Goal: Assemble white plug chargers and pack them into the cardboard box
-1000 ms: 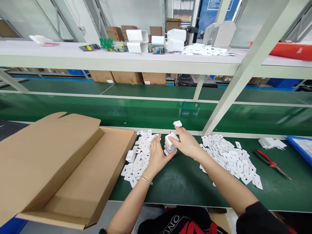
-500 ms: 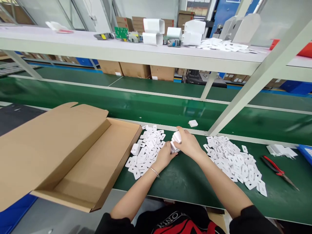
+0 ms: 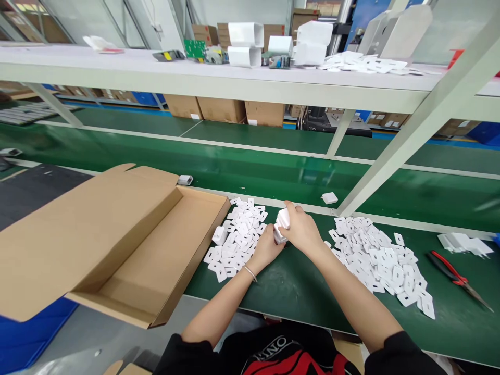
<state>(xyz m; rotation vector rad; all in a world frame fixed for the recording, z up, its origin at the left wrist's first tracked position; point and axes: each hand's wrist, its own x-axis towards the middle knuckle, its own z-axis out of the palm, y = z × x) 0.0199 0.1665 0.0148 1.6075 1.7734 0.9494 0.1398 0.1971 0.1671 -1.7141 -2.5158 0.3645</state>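
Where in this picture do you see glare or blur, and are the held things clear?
Head view: pale reflections on the upright green panel; faint sheen on the green tabletop; the white blocks between left hand and right hand look bright, edges soft, fine detail unreadable.

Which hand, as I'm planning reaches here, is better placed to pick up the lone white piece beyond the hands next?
Right, probably. The right hand is nearer the lone white piece; the left hand is farther off, across the white stack. Both hands hold it, so the right would first need freeing.
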